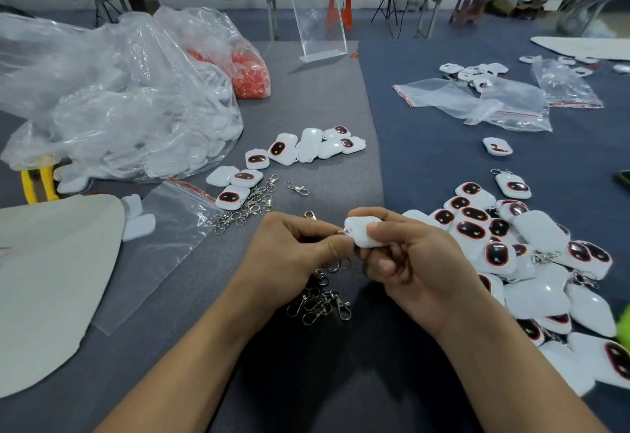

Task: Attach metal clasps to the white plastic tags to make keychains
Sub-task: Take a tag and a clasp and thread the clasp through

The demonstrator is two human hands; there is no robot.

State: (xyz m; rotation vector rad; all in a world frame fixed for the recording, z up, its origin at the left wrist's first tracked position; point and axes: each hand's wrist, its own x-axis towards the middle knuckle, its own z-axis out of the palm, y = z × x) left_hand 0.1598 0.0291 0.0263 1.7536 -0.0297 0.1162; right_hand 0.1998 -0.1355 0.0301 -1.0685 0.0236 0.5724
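Note:
My right hand (412, 269) grips a white plastic tag (362, 233) above the table's middle. My left hand (293, 255) pinches a metal clasp (339, 232) against the tag's left corner; its hook (309, 215) pokes up behind my fingers. Loose clasps lie in a heap (320, 299) under my hands and in another heap (249, 207) to the upper left. Several bare tags (283, 153) lie beyond that. A pile of tags with clasps on them (518, 255) fills the right side.
A big clear bag of white tags (112, 108) and a bag of orange pieces (249, 74) sit at the back left. Empty zip bags (477, 101) lie at the back right, another (163, 238) at left. A clear stand (318, 23) is behind; yellow pliers (37, 180) lie far left.

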